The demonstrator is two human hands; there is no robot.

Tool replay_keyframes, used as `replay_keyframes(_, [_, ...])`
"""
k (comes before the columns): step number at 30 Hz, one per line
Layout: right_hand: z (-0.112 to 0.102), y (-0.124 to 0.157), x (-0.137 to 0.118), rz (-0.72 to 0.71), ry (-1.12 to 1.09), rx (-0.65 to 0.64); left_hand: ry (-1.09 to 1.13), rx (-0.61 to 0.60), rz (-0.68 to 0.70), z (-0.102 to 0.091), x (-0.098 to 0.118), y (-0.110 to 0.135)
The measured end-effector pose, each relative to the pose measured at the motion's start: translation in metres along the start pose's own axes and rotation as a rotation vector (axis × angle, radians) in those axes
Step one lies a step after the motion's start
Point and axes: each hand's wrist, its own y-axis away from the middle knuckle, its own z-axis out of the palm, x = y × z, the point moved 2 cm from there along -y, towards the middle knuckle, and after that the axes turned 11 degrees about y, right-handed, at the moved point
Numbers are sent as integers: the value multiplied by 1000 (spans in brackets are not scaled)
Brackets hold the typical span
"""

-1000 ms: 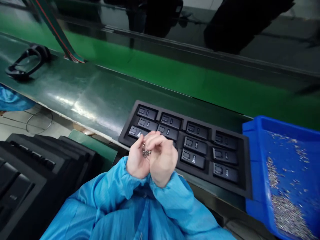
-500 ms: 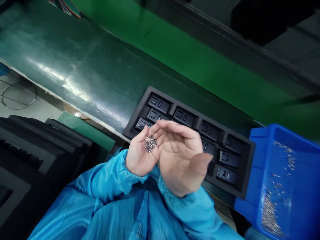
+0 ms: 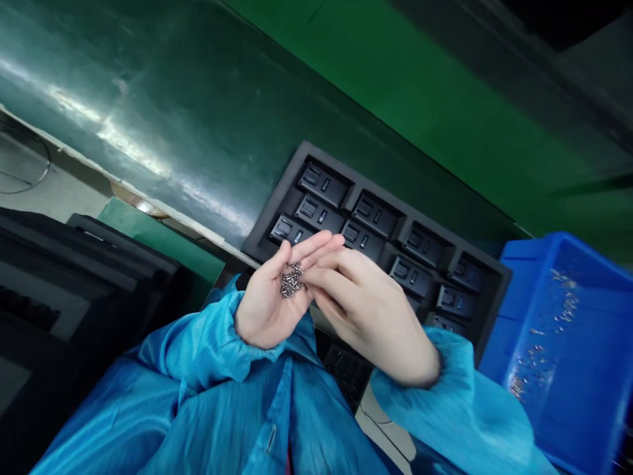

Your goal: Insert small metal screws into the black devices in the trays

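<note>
My left hand is cupped palm up and holds a small heap of metal screws. Over it, my right hand is turned palm down, its bent fingertips meeting at the edge of the heap. Whether a screw sits between those fingertips is hidden. Just beyond both hands lies a dark foam tray with several black plastic devices in its pockets. The right hand and sleeve cover part of its near side.
To the right of the tray stands a blue bin with loose screws scattered inside. The green workbench stretches away to the upper left. Stacked black foam trays rise at the lower left.
My right hand has turned from an open, upturned palm to palm down, with its fingers bent onto the screws. The left hand still cups the heap. The view has shifted slightly.
</note>
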Motion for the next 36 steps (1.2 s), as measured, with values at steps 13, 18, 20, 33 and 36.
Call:
replay_keyframes(13, [-1,-12,2,-64,81,-246,20,78,-25,-4,3,1])
replay_keyframes(18, [-3,-16,3,-80,75,-296,32,116,-17,-5,5,1])
replay_keyframes(20, [-4,-18,3,-104,84,-300,37,124,-19,-5,6,1])
replay_keyframes(33, [-1,-22,2,-225,264,-322,34,146,-50,-4,9,3])
replay_keyframes(36, [-6,-24,-2,-185,323,-381,-19,137,-83,3,11,5])
